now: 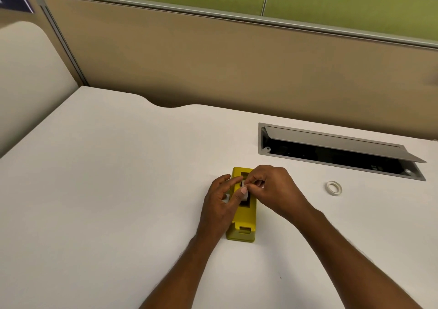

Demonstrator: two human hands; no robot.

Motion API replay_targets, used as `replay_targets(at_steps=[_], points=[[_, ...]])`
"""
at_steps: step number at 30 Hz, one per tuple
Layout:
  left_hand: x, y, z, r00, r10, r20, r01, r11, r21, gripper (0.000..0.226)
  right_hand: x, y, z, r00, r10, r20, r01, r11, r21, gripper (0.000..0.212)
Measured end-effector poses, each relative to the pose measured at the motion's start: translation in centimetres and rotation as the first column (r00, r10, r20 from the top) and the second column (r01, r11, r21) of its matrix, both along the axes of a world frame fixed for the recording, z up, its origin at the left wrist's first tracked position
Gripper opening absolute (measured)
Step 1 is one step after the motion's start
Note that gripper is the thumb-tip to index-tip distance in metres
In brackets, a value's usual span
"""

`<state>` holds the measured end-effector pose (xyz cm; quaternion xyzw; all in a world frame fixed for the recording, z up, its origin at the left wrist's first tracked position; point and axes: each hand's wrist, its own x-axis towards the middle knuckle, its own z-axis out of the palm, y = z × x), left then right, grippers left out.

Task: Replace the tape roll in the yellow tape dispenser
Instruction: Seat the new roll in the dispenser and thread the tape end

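Note:
The yellow tape dispenser (244,223) lies on the white desk (118,178), its cutter end toward me. My left hand (219,202) wraps the dispenser's left side, thumb over the top slot. My right hand (272,187) comes in from the right, fingertips pinched on a small white piece, a tape roll or its core (244,193), at the slot. Most of that piece is hidden by my fingers. A separate white tape roll (334,188) lies flat on the desk to the right, apart from both hands.
An open grey cable tray (336,152) with its lid raised is set into the desk behind the loose roll. A tan partition (213,55) runs along the desk's far edge, and a curved white panel (26,76) stands at the left.

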<state>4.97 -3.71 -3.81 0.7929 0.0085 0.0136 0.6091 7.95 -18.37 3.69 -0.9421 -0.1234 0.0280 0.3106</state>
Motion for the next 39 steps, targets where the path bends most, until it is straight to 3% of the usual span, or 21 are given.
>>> replay_targets(at_steps=[16,23,30,39], points=[[0.0,0.2,-0.5,0.998,-0.034,0.059,0.031,0.998,0.048,0.030,0.4,0.1,0.7,0.998,0.023,-0.052,-0.024,1.000,-0.015,0.006],[-0.1,0.3,-0.8,0.995,-0.060,0.076,0.052,0.993,0.109,0.042,0.5,0.0,0.7,0.997,0.014,-0.079,-0.013,1.000,0.005,0.007],[-0.1,0.0,-0.7,0.996,-0.014,0.088,0.008,0.998,0.069,0.031,0.6,-0.1,0.5,0.997,0.024,-0.076,-0.023,1.000,0.007,0.008],[-0.2,0.0,-0.7,0.997,-0.041,0.067,0.033,0.993,0.112,0.044,1.0,0.0,0.5,0.996,0.007,-0.093,-0.006,1.000,0.004,0.008]])
